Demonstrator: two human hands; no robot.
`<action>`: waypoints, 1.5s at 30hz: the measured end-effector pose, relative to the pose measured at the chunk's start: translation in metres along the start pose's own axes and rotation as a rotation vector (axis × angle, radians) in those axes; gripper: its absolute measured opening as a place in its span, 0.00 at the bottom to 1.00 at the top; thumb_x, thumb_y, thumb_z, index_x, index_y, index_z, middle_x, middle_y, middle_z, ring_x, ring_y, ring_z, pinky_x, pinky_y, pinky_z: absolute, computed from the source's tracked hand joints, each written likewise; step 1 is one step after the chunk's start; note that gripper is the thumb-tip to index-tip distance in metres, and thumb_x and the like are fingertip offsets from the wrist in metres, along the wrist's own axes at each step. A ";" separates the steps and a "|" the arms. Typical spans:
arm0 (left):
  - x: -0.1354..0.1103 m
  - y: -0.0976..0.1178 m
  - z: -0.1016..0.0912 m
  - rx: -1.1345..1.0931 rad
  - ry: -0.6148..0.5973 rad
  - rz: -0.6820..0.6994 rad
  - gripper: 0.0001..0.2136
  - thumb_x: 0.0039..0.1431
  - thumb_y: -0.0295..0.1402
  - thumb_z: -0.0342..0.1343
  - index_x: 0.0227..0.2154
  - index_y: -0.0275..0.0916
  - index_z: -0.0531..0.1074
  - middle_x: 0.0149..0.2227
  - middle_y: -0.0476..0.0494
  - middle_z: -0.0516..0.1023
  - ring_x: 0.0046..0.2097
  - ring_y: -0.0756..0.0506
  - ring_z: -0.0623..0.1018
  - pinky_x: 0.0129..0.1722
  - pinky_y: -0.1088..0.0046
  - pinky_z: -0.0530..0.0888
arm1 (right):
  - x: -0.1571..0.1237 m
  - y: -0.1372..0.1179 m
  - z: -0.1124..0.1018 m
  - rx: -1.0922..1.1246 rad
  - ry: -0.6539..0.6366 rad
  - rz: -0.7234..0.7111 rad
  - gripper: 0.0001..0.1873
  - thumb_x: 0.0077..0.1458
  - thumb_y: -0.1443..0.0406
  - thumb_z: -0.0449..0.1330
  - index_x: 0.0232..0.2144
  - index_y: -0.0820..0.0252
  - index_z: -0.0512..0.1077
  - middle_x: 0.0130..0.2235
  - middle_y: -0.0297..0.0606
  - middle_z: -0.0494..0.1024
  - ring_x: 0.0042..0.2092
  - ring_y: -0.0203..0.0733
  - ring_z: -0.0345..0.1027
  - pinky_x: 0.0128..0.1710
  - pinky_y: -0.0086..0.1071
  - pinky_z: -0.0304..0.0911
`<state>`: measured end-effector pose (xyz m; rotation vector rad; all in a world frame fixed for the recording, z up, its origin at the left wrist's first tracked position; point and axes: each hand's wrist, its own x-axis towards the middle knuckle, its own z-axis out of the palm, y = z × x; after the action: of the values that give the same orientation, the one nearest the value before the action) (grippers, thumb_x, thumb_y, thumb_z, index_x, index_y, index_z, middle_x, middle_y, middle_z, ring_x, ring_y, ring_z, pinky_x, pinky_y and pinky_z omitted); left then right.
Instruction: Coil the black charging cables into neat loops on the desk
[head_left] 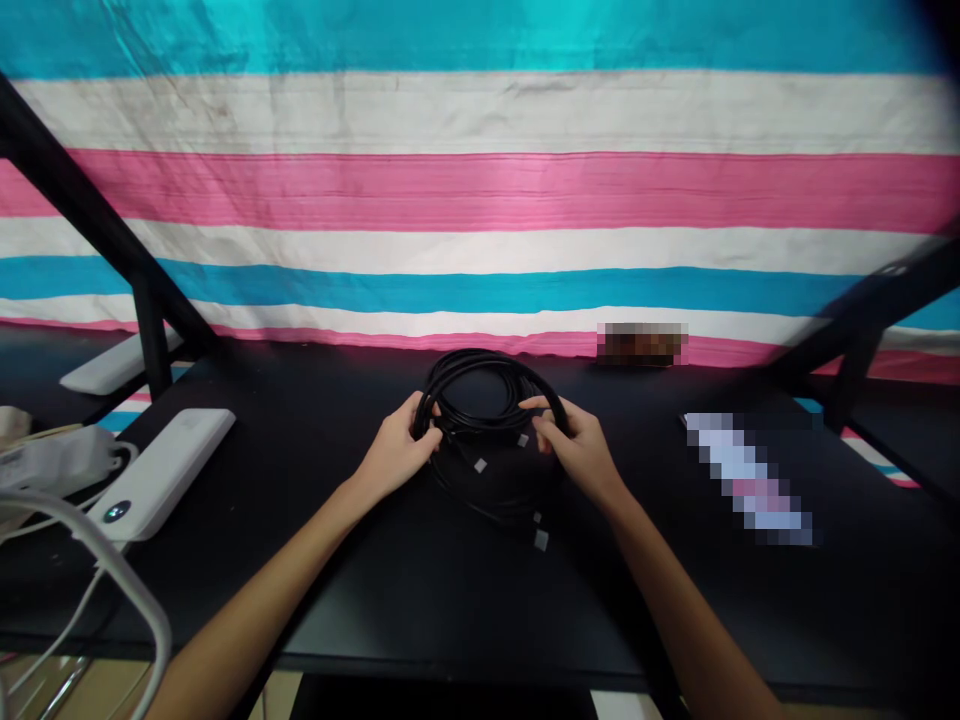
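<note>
A coil of black cable (pixel 476 360) stands in the middle of the dark table, raised in an arch between my two hands. My left hand (pixel 401 440) is closed round the coil's left side, thumb in front. On its right side my right hand (pixel 574 435) grips the coil, with the index finger pointing inward across the loops. More black loops lie inside and below, hard to tell apart from the dark tabletop. Small pale squarish pieces, one near the coil (pixel 480 465) and another pale piece (pixel 541 540) closer to me, show among them; I cannot tell whether they are plugs or tags.
At left lie a white power bank (pixel 169 470), a white adapter (pixel 64 460) and a thick white cord (pixel 112 560). A blurred-out flat object (pixel 750 480) rests at right, another blurred item (pixel 642 345) at the back. Black frame bars (pixel 112 220) flank a striped sheet (pixel 480 190).
</note>
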<state>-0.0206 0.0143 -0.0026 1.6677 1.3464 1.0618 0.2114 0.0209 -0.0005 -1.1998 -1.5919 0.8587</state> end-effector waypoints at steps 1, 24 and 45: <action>-0.002 0.003 0.001 -0.061 -0.027 0.004 0.07 0.52 0.28 0.50 0.35 0.39 0.65 0.21 0.54 0.69 0.23 0.51 0.72 0.26 0.75 0.68 | -0.002 -0.005 0.001 0.040 -0.014 -0.009 0.14 0.54 0.65 0.55 0.42 0.63 0.72 0.18 0.26 0.63 0.21 0.32 0.59 0.21 0.26 0.58; -0.008 0.020 0.000 -0.808 -0.342 -0.356 0.18 0.63 0.43 0.46 0.40 0.33 0.73 0.10 0.61 0.49 0.09 0.59 0.49 0.10 0.83 0.45 | -0.009 -0.013 0.010 0.350 -0.111 0.177 0.20 0.59 0.57 0.52 0.52 0.53 0.68 0.33 0.33 0.73 0.14 0.22 0.50 0.08 0.19 0.44; -0.010 -0.002 0.015 0.108 -0.017 0.166 0.11 0.59 0.36 0.51 0.40 0.40 0.74 0.39 0.44 0.80 0.38 0.45 0.79 0.32 0.75 0.73 | -0.013 -0.009 0.016 -0.241 -0.006 -0.134 0.14 0.56 0.66 0.55 0.42 0.61 0.76 0.24 0.32 0.76 0.29 0.37 0.71 0.35 0.29 0.64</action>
<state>-0.0085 0.0047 -0.0116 1.8909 1.2920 1.0818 0.1941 0.0061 -0.0008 -1.2400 -1.7971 0.5977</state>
